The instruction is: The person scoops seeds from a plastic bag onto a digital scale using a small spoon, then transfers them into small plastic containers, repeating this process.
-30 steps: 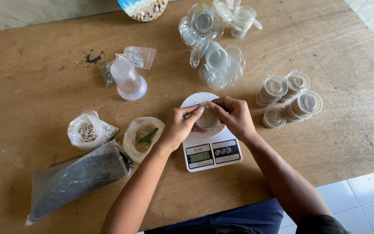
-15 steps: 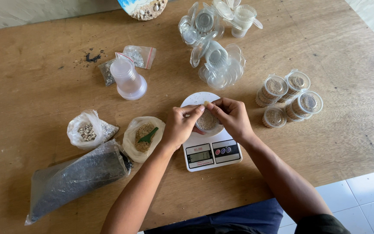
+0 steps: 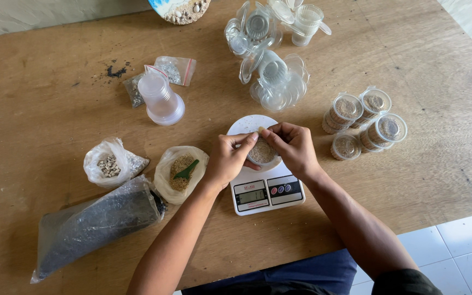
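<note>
A small clear cup of sandy grains [image 3: 261,151] rests on the round plate of a white kitchen scale [image 3: 266,188]. My left hand [image 3: 226,160] grips the cup's left side with thumb and fingers. My right hand [image 3: 293,146] holds its right rim, fingertips pinched at the top edge. Both hands cover most of the cup, so its lid cannot be made out.
Open bag of tan grains with a green scoop [image 3: 181,172], a bag of pale pebbles [image 3: 110,165], a long bag of dark grit [image 3: 96,221], stacked empty cups [image 3: 160,98], loose clear cups and lids [image 3: 274,82], and several filled lidded cups [image 3: 364,123] lie on the wooden table [image 3: 45,98].
None apart from small finger shifts at the cup's rim; both hands stay on the cup over the scale.
</note>
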